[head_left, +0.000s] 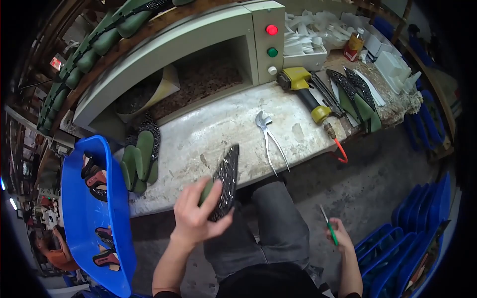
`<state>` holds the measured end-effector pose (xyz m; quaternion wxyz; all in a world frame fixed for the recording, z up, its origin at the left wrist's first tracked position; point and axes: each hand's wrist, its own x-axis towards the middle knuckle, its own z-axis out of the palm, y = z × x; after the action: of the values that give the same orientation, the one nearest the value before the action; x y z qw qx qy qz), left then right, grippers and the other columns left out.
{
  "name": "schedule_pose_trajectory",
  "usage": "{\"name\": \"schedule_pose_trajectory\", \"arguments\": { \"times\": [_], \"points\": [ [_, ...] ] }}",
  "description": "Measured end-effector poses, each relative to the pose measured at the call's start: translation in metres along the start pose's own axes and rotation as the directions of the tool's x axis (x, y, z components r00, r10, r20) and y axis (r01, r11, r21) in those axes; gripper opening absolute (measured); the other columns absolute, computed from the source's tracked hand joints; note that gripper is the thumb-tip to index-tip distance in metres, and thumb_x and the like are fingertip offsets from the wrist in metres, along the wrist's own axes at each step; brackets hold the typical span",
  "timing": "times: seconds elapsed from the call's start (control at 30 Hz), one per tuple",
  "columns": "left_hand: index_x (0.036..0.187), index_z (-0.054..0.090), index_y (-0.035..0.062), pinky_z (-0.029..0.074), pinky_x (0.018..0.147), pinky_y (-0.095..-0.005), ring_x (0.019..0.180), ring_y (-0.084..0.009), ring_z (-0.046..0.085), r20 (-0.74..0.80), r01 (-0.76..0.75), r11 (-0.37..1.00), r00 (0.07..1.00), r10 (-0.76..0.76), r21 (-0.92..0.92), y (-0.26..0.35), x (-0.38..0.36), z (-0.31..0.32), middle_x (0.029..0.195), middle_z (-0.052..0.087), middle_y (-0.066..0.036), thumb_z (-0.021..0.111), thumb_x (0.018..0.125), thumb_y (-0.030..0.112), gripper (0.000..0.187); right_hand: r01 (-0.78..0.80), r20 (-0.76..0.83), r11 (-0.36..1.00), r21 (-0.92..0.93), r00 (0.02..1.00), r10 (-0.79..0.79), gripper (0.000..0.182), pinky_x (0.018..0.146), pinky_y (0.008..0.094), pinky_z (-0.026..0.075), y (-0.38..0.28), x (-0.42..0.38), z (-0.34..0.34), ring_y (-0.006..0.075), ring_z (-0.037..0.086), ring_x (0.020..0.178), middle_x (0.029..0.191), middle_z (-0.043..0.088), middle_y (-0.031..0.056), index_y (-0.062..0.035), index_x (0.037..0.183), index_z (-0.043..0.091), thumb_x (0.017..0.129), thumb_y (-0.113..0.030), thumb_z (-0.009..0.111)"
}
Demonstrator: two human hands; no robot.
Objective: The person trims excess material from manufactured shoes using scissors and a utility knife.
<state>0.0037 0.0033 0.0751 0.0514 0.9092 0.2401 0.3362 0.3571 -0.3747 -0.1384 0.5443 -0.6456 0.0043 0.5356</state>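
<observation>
My left hand [198,211] is closed around a shoe last covered with a glittery black upper [228,174], its pointed toe facing up and away over the bench edge. A bit of the green last shows beside my fingers. Off to the right, over the floor, my right hand [340,234] grips a green-handled tool [332,233] with a thin metal shaft pointing up. On the bench beyond lie metal pincers [266,131], jaws away from me. More green lasts with black uppers [144,154] rest at the bench's left end.
A blue tub [117,218] with several shoes stands at left. Behind the bench [198,144] is a machine [268,49] with a lit red button. A yellow-black pneumatic gun [308,94] with a red hose, more covered lasts [360,99] and a bottle [354,45] are at right, blue bins [397,243] below.
</observation>
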Motion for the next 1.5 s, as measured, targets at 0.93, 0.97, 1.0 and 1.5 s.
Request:
{"name": "schedule_pose_trajectory", "arguments": {
  "times": [0.93, 0.97, 1.0, 1.5],
  "points": [
    [0.132, 0.069, -0.0042, 0.059, 0.088, -0.0346, 0.096, -0.0267, 0.075, -0.164, 0.652, 0.668, 0.661, -0.732, -0.358, -0.123, 0.011, -0.023, 0.115, 0.079, -0.016, 0.083, 0.082, 0.011, 0.054, 0.206, 0.022, 0.908, -0.364, 0.977, -0.213, 0.056, 0.049, 0.0248, 0.045, -0.090, -0.018, 0.062, 0.0131, 0.061, 0.060, 0.104, 0.076, 0.0113, 0.0052, 0.127, 0.072, 0.073, 0.000, 0.087],
    [0.132, 0.070, -0.0035, 0.059, 0.088, -0.0359, 0.095, -0.0283, 0.076, -0.175, 0.663, 0.667, 0.652, -0.737, -0.340, -0.136, 0.009, -0.022, 0.115, 0.079, -0.017, 0.083, 0.082, 0.012, 0.054, 0.291, 0.041, 0.897, -0.332, 0.955, -0.295, 0.057, 0.052, 0.0249, 0.048, -0.100, -0.018, 0.075, 0.0140, 0.063, 0.064, 0.109, 0.076, 0.0119, 0.0058, 0.127, 0.071, 0.073, 0.000, 0.088],
    [0.132, 0.070, -0.0035, 0.059, 0.088, -0.0359, 0.095, -0.0283, 0.076, -0.192, 0.662, 0.666, 0.645, -0.740, -0.344, -0.141, 0.006, -0.021, 0.115, 0.079, -0.017, 0.083, 0.082, 0.012, 0.054, 0.304, 0.055, 0.890, -0.340, 0.951, -0.304, 0.057, 0.052, 0.0249, 0.048, -0.107, -0.017, 0.089, 0.0140, 0.063, 0.064, 0.109, 0.076, 0.0119, 0.0058, 0.127, 0.071, 0.073, 0.000, 0.088],
    [0.120, 0.074, -0.0007, 0.056, 0.089, -0.0325, 0.093, -0.0210, 0.072, 0.243, 0.536, 0.424, 0.784, -0.572, -0.730, 0.026, -0.023, -0.016, 0.105, 0.079, -0.010, 0.080, 0.086, 0.006, 0.036, 0.890, 0.690, -0.113, -0.441, 0.256, -0.677, 0.056, 0.060, 0.0272, 0.052, -0.199, -0.080, 0.265, 0.0191, 0.067, 0.074, 0.116, 0.072, 0.0082, -0.0051, 0.124, 0.076, 0.068, -0.001, 0.082]
  ]
}}
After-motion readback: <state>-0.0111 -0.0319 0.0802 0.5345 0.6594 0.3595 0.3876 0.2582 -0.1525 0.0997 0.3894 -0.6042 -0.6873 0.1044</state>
